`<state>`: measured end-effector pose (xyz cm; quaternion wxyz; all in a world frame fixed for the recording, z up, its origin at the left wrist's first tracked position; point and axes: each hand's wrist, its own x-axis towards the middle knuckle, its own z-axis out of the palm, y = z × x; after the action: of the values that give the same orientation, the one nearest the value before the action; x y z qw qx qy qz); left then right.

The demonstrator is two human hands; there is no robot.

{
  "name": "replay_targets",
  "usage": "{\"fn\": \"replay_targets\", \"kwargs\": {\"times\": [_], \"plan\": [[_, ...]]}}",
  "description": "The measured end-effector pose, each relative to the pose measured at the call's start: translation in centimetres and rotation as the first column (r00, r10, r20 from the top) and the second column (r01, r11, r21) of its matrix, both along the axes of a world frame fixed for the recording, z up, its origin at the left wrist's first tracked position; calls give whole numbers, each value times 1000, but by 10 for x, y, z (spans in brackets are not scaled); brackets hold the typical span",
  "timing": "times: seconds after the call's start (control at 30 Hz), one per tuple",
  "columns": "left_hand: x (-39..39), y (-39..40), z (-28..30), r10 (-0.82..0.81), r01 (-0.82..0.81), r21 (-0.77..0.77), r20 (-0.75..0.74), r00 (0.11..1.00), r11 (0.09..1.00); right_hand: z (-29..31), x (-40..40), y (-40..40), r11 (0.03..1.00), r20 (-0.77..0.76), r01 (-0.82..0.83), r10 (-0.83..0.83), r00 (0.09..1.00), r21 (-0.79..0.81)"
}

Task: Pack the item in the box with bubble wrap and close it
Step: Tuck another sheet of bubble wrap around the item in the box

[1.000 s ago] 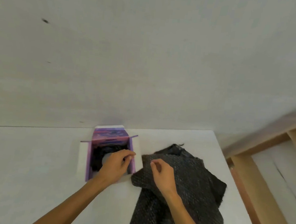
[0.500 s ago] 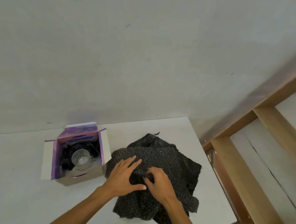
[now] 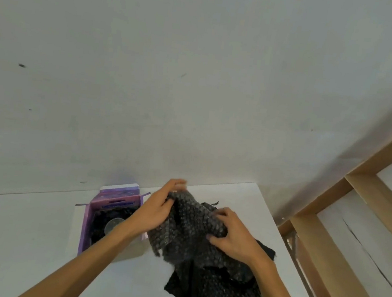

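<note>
A small purple box [image 3: 91, 212] stands open on the white table [image 3: 23, 239], left of centre. Inside it sits a round glass item [image 3: 113, 224] on dark padding. Right of the box, a sheet of dark grey bubble wrap [image 3: 189, 230] is lifted off the table. My left hand [image 3: 159, 207] grips its upper left edge, partly covering the box's right side. My right hand [image 3: 231, 236] grips its right side. More dark bubble wrap [image 3: 220, 296] lies bunched on the table below the lifted sheet.
A plain pale wall [image 3: 173, 73] rises directly behind the table. A wooden frame [image 3: 357, 213] with slanted beams stands to the right, past the table's right edge [image 3: 276, 229].
Both hands have lifted a bubble wrap sheet off the pile and bunched it up. One second ago my left hand was at the box. The view has swung left again.
</note>
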<state>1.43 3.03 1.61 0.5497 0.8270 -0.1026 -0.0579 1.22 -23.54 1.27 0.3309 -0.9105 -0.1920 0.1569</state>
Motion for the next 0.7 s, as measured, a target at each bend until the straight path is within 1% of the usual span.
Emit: {"fn": "replay_targets", "kwargs": {"times": [0.07, 0.13, 0.2, 0.23, 0.3, 0.33, 0.4, 0.47, 0.53, 0.6, 0.67, 0.7], "plan": [[-4, 19, 12, -26, 22, 53, 79, 997, 998, 6, 11, 16, 994, -1, 56, -56, 998, 95], [-9, 35, 16, -41, 26, 109, 135, 990, 994, 12, 22, 35, 980, -10, 120, -120, 993, 156], [-17, 47, 17, -8, -12, 157, 127, 992, 988, 19, 30, 57, 968, 40, 156, -167, 985, 198], [-21, 52, 14, 21, -39, 196, 92, 996, 980, 22, 33, 68, 961, 46, 166, -180, 983, 223], [-29, 63, 6, 103, -105, 280, 23, 994, 954, 29, 35, 92, 941, 27, 136, -152, 988, 309], [-31, 67, 2, 142, -142, 294, 21, 990, 945, 32, 35, 104, 928, 13, 108, -120, 993, 358], [-33, 78, -3, 229, -241, 232, 78, 970, 942, 36, 34, 125, 908, -22, 47, -41, 999, 416], [-33, 94, -7, 357, -383, 178, 160, 920, 907, 35, 32, 143, 892, -65, 1, 32, 997, 451], [-34, 116, -10, 480, -505, 131, 182, 858, 853, 26, 27, 157, 907, -142, -45, 114, 983, 420], [-35, 136, -15, 536, -558, 110, 181, 825, 822, 9, 22, 172, 944, -179, -156, 214, 960, 290], [-38, 150, -23, 544, -570, 119, 192, 817, 813, -9, 15, 189, 954, -145, -244, 269, 952, 172], [-41, 155, -29, 537, -567, 133, 204, 818, 813, -17, 13, 197, 962, -103, -240, 254, 962, 129]]}}
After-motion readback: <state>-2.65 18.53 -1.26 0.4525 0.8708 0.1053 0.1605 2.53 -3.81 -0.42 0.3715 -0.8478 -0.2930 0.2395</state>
